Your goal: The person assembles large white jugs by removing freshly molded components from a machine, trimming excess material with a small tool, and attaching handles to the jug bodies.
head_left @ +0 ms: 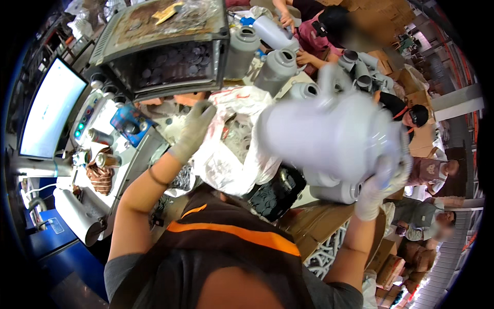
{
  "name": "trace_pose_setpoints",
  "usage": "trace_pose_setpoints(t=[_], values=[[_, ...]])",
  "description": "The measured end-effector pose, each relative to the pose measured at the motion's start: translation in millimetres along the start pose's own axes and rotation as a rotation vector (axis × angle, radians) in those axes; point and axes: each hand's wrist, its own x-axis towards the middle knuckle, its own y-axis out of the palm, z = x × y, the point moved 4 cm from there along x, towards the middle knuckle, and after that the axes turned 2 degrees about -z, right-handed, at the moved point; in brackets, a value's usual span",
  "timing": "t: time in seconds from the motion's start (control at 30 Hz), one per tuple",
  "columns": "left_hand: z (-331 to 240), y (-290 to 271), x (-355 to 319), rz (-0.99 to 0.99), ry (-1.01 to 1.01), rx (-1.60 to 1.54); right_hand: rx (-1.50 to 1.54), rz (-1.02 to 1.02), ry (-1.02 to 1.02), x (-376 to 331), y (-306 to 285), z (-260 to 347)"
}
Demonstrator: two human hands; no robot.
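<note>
My right hand [378, 188], in a pale work glove, grips the lower edge of a large white plastic jug-shaped housing [329, 136] raised in front of me; the housing is motion-blurred. Wearing the same kind of glove, my left hand [195, 129] reaches forward with fingers apart, touching the top of a crumpled white plastic bag [234, 149] on the bench. A black tray of small round parts [275, 193] lies under the bag's lower edge.
A dark metal crate [164, 56] of round discs stands at the back left, beside a monitor [49, 113] and a control panel [85, 121]. Several grey housings [275, 69] stand behind the bag. Other people work at the back and right, among cardboard boxes [314, 224].
</note>
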Motion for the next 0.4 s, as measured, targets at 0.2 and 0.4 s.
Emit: trace_pose_setpoints(t=[0.2,0.4], values=[[40,-7,-111,0.932,-0.569,0.450,-1.401,0.197,-0.225,187,-33,-176],[122,-204,-391,0.376,-0.416,0.832,-1.775,0.820,-0.376,177,-76,-449]])
